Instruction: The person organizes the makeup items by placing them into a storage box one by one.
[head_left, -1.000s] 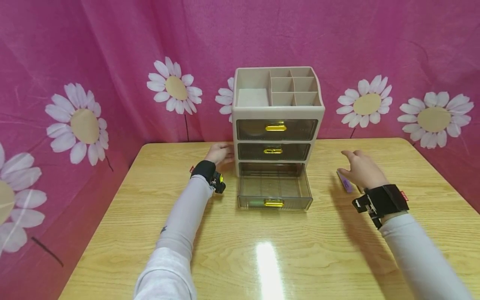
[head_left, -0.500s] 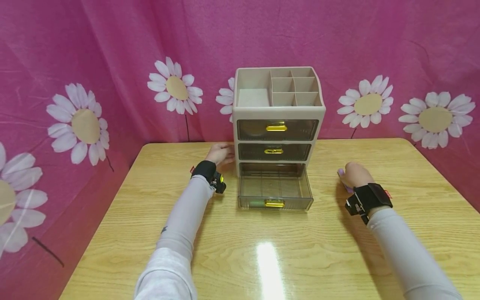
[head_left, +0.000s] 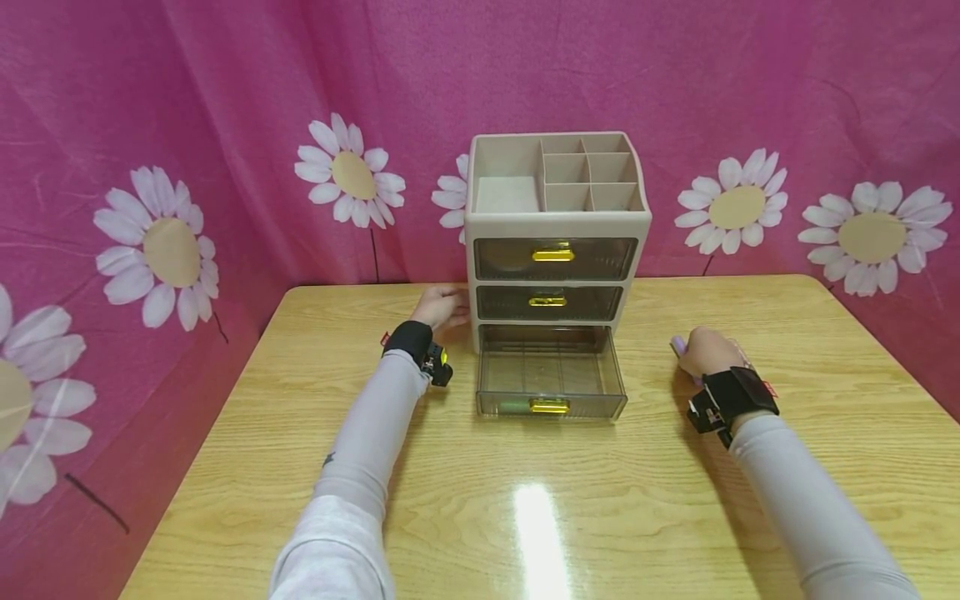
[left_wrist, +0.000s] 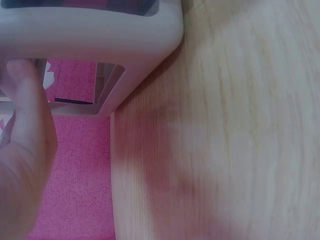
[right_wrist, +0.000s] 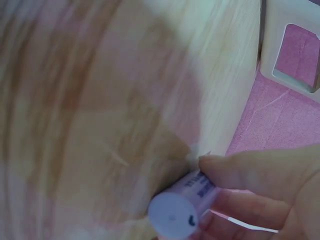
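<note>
Fingers of the right hand [head_left: 705, 352] are curling round a small lilac tube [right_wrist: 182, 207], thumb on top and the other fingers underneath, so the grip is closing on it just above the wooden table [head_left: 637, 500]. The tube is lying under that hand, its rounded end poking out toward the drawer unit [head_left: 555, 225], which is standing well to the hand's left. The left hand [head_left: 442, 307] is pressing against the unit's outer side wall with fingers nearly straight, holding nothing, bracing the frame. The bottom drawer [head_left: 550, 372] is standing pulled out between the two hands, its interior looking bare apart from dividers.

Judging from this, the step in hand is the pickup of the tube, and doing it well is a matter of getting the thumb and fingers settled near the tube's middle before lifting, since a smooth round body is likely rolling off a loose pinch. The left hand is best keeping its steady pressure so the light plastic unit is not sliding
</note>
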